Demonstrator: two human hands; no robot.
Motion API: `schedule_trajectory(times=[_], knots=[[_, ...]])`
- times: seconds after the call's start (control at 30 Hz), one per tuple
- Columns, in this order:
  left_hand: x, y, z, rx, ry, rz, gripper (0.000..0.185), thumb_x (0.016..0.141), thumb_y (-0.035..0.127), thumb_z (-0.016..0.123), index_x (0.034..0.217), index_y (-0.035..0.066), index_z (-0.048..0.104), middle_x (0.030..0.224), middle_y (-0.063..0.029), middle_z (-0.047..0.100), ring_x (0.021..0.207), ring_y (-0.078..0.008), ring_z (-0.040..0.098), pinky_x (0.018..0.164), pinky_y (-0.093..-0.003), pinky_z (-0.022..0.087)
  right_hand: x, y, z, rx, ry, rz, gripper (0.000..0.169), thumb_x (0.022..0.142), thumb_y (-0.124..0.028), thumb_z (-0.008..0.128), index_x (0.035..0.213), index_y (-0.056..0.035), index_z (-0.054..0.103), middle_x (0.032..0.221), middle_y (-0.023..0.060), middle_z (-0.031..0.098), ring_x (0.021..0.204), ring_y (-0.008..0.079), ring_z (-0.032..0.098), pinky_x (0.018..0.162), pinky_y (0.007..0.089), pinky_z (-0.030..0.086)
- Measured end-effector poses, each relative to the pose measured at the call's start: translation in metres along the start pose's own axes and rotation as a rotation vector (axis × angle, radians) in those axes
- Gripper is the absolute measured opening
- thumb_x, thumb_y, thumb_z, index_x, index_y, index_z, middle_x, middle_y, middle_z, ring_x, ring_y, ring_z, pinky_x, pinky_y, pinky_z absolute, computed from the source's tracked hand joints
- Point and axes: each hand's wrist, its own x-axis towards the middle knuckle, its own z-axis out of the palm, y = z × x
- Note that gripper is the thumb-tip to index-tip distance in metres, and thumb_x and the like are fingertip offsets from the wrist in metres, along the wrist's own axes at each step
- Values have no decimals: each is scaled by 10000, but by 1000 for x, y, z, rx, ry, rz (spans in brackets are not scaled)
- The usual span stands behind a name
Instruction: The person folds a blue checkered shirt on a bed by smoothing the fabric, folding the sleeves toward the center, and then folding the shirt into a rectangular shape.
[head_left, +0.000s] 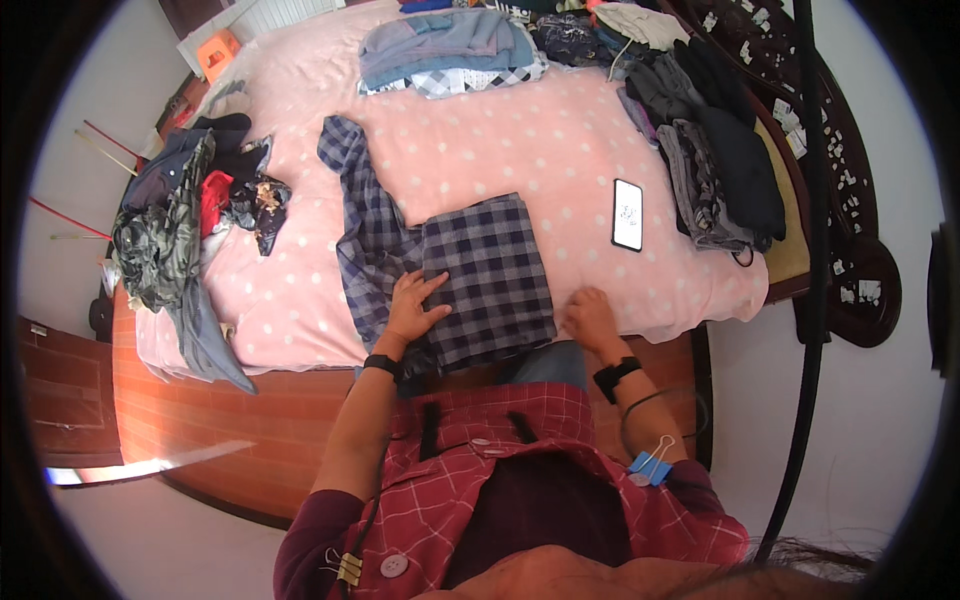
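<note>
A grey and navy checked shirt (487, 277) lies partly folded at the near edge of the bed. Its right part is a flat rectangle, while a sleeve (364, 180) stretches out to the far left with the cuff on the sheet. My left hand (416, 306) rests on the shirt where the sleeve side meets the folded panel, fingers spread and gripping nothing visible. Just right of the panel, my right hand (590, 319) is over the pink dotted bedspread (480, 142), slightly blurred, fingers curled. Whether it pinches any cloth is hidden.
A phone (628, 215) with a lit screen lies to the right. Folded dark trousers (720, 165) are stacked beyond it. Folded blue-grey clothes (450, 49) sit at the far side. Loose clothes, including a camouflage garment (157, 251), heap at the left. A black cable (806, 300) hangs at right.
</note>
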Motion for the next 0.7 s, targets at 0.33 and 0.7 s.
schedule_trajectory(times=[0.33, 0.7], knots=[[-15, 4, 3, 47, 98, 78, 599, 745, 322, 689, 1281, 114, 521, 1206, -185, 561, 1222, -356, 435, 1084, -484, 230, 9, -89, 18, 32, 24, 6, 548, 720, -223, 707, 1201, -88, 480, 1080, 147, 537, 1049, 341, 491, 858, 441, 404], [-15, -2, 6, 54, 118, 57, 560, 807, 388, 614, 1288, 119, 518, 1213, -197, 550, 1224, -354, 429, 1081, -473, 239, 7, -46, 46, -226, -122, -212, 351, 704, -91, 579, 1055, -75, 580, 872, 85, 542, 858, 267, 537, 697, 386, 452]])
